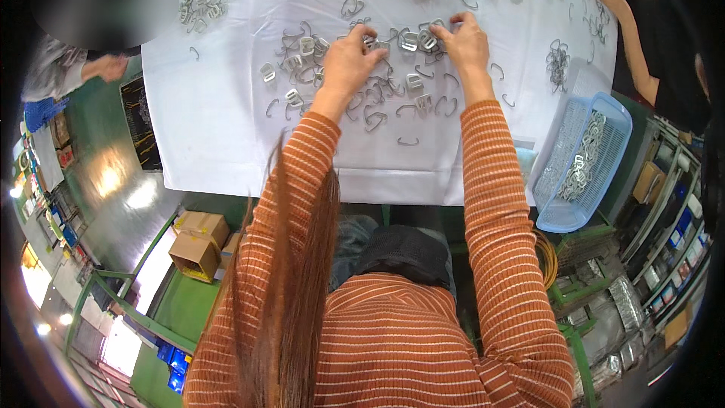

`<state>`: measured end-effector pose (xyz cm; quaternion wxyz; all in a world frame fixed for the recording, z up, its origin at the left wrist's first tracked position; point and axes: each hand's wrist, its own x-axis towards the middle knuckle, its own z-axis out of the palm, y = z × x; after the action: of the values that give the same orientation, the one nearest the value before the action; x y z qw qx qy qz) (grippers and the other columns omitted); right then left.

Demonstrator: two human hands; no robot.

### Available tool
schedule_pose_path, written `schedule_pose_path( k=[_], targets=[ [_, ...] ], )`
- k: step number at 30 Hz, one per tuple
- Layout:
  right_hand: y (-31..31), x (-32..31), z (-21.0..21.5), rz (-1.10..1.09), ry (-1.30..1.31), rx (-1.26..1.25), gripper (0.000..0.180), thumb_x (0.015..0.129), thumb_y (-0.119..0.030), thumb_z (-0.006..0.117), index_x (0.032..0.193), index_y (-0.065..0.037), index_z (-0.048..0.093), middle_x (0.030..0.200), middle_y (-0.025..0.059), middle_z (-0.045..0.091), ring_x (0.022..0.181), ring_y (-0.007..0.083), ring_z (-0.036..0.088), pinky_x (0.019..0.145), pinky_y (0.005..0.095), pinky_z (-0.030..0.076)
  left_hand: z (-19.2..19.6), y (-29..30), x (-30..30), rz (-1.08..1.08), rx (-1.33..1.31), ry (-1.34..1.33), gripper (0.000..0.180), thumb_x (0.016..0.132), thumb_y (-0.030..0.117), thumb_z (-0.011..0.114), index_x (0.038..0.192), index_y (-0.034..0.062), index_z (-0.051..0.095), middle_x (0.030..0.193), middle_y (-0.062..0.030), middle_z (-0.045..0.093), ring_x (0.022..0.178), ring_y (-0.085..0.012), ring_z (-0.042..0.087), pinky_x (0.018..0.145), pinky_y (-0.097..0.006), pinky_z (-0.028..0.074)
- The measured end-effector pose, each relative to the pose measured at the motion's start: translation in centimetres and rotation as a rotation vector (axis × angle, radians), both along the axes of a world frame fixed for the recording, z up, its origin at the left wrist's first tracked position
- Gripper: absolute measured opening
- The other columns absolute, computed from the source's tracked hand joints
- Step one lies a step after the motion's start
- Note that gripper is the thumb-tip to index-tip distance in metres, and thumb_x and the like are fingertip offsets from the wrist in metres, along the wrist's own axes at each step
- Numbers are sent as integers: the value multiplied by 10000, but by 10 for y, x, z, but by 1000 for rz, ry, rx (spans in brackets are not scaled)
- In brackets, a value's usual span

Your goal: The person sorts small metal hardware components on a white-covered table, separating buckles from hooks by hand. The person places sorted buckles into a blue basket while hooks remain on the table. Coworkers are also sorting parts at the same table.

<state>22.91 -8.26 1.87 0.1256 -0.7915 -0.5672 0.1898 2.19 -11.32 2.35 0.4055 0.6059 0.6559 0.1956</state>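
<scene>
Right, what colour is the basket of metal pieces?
Light blue: the basket shows best in the head view.

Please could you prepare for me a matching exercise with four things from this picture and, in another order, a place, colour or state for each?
Things:
1. left hand
2. basket
3. cardboard box
4. tablecloth

Descriptions:
a. white, with metal pieces scattered over it
b. brown, in the picture's left half, below the cloth
c. among the scattered pieces, fingers bent
d. light blue, with metal pieces inside

Pairs: 1-c, 2-d, 3-b, 4-a
</scene>
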Motion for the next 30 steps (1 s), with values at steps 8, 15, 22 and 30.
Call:
schedule_pose_path(
  k=[8, 15, 22, 30],
  targets=[
    [-34, 41, 44, -265, 1339, -205, 271, 720, -234, 720, 894, -69, 595, 793, 15, 611, 717, 121, 599, 490, 201, 411, 26, -12, -47, 107, -397, -628, 217, 754, 232, 697, 854, 55, 623, 668, -12, 574, 653, -88, 538, 539, -224, 422],
    [-21, -5, 15, 13, 378, -115, 276, 729, -253, 711, 839, -13, 629, 709, 18, 611, 657, 115, 583, 514, 238, 426, 11, -2, -25, 288, -369, -383, 265, 762, 253, 693, 903, 43, 613, 716, -43, 608, 684, -95, 563, 566, -237, 446],
    [-43, 29, 26, -135, 1289, -203, 214, 779, -216, 669, 870, -34, 604, 727, 14, 606, 579, 89, 526, 475, 204, 384, 8, -4, 7, 69, -8, 186, 313, 714, 287, 719, 890, 61, 593, 760, -120, 649, 753, -286, 624, 680, -376, 475],
    [-63, 13, 31, -9, 918, -462, 256, 776, -296, 682, 877, -74, 605, 721, 33, 617, 612, 126, 568, 475, 242, 424, 41, -7, -56, -6, -526, -816, 159, 794, 222, 647, 841, 77, 599, 729, -5, 592, 655, -94, 552, 448, -186, 386]
  ],
)
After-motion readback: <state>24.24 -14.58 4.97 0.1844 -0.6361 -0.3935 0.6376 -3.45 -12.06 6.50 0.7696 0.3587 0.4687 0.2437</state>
